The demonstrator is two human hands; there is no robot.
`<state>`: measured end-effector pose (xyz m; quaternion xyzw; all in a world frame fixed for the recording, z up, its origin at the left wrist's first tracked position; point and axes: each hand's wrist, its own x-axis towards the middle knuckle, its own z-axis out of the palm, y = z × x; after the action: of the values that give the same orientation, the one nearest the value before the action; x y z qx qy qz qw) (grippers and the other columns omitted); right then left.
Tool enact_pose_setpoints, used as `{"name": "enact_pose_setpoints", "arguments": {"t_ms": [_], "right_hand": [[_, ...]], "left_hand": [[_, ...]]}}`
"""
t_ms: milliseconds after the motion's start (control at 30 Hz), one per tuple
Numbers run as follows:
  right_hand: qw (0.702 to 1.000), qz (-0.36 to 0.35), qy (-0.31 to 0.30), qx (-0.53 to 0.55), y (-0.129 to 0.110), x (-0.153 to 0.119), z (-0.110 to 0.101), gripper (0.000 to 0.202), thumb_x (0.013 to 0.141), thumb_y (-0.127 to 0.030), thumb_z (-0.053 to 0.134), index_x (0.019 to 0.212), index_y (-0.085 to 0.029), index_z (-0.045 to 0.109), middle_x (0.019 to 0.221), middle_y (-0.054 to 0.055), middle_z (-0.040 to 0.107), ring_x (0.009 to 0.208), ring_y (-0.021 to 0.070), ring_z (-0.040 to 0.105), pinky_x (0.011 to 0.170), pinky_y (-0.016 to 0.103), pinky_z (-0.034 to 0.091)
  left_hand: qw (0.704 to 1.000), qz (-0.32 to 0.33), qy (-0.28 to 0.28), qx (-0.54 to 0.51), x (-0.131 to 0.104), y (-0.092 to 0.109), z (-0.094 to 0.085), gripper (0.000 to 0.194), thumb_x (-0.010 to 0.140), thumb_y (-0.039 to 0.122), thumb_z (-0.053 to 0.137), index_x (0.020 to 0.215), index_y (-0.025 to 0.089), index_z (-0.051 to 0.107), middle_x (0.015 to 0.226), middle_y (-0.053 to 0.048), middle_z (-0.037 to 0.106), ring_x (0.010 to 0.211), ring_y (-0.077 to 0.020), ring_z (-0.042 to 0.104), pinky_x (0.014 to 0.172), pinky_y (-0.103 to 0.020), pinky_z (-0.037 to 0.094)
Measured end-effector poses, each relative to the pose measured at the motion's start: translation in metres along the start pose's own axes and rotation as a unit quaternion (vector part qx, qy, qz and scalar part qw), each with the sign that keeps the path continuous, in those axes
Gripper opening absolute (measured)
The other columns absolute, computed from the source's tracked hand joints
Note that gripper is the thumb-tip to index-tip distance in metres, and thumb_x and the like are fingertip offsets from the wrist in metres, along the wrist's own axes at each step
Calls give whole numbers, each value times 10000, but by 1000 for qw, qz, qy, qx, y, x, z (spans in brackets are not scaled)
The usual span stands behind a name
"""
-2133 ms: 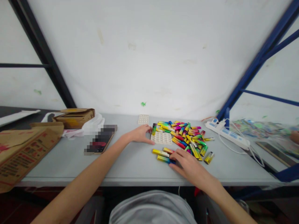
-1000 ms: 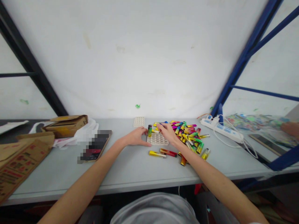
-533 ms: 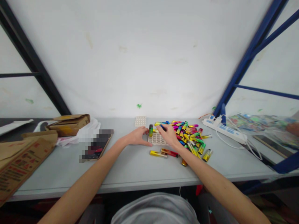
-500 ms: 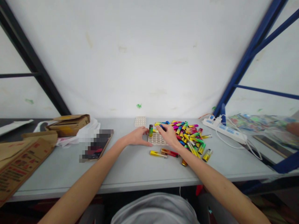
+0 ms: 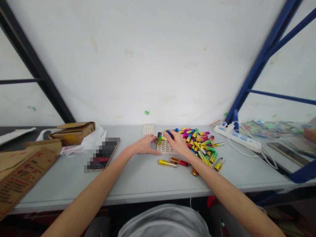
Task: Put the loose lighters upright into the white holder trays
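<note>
A white tray with rows of round holes lies on the table in front of me. In its left end stands an upright green and yellow lighter. Beside that end is my left hand, its fingers spread, the thumb reaching along the near left corner and the fingertips close to the upright lighter. My right hand pinches a dark blue lighter above the tray, tilted; its lower end is hidden by the fingers. A yellow lighter and a red lighter lie nearer to me.
A heap of shiny coloured lighters lies right of the tray. Behind stands another holed tray. A power strip with cables is at right, a phone and cardboard boxes at left. Another person's hand shows at far right.
My right hand has shifted slightly left with the blue lighter, which now tilts more. My left hand and the upright lighter stay in place.
</note>
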<state>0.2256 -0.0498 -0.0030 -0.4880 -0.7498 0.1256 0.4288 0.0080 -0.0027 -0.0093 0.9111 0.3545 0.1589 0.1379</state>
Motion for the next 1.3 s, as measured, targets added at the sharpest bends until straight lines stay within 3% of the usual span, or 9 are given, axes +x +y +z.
{"name": "enact_pose_setpoints", "arguments": {"t_ms": [200,400,567,767,933,1033,1133,1300], "right_hand": [[987,-131,-35,-88,-1,-4,-1,350,1058,-426,405,890,-188,599,920,78,635,885,202,577,812,307,421],[984,-108,-76,-121,0,-2,-2,332,1052,-417,445,848,-188,574,736,22,601,681,172,526,648,281,345],[978,-119,-116,-125,4,-2,-1,253,1042,-333,496,873,-170,589,782,35,641,696,164,551,652,269,354],[958,-131,-140,-214,-1,-4,2,218,1017,-334,550,955,-146,640,906,97,681,832,211,608,733,302,406],[962,-116,-170,-182,-10,-3,-13,223,997,-356,588,952,-155,672,891,74,690,843,202,619,772,307,429],[957,-123,-224,-137,-18,-13,-32,213,990,-357,600,950,-168,690,872,47,691,818,185,621,776,299,437],[940,-132,-270,-161,-26,-37,-47,202,931,-373,682,914,-173,706,898,55,676,874,208,623,809,313,448],[932,-139,-267,-204,-30,-74,-51,146,939,-326,657,986,-192,694,1027,78,619,975,228,597,894,348,463]], "left_hand": [[1000,-3,-8,8,1,0,0,737,636,771,724,1023,149,652,1027,-101,657,922,-276,610,816,-360,504],[1000,3,-7,7,1,0,1,749,646,751,734,1068,138,651,1026,-104,650,942,-280,604,839,-365,502],[1000,6,2,7,1,0,1,730,633,757,742,1023,147,654,996,-93,650,905,-269,603,810,-357,497],[1000,15,0,7,2,0,2,724,634,749,748,1016,141,653,983,-92,652,892,-263,598,806,-355,491],[1000,13,8,1,2,-2,2,728,629,760,745,1019,151,666,981,-87,661,888,-258,609,788,-337,487],[1000,19,14,2,2,-2,2,714,633,769,734,994,155,678,968,-86,670,874,-258,615,767,-330,483],[1000,24,18,1,1,-1,0,707,646,770,726,989,153,677,959,-87,672,861,-255,617,765,-332,478],[999,19,35,4,0,0,2,701,625,775,740,948,158,660,927,-79,660,839,-247,608,741,-327,468]]}}
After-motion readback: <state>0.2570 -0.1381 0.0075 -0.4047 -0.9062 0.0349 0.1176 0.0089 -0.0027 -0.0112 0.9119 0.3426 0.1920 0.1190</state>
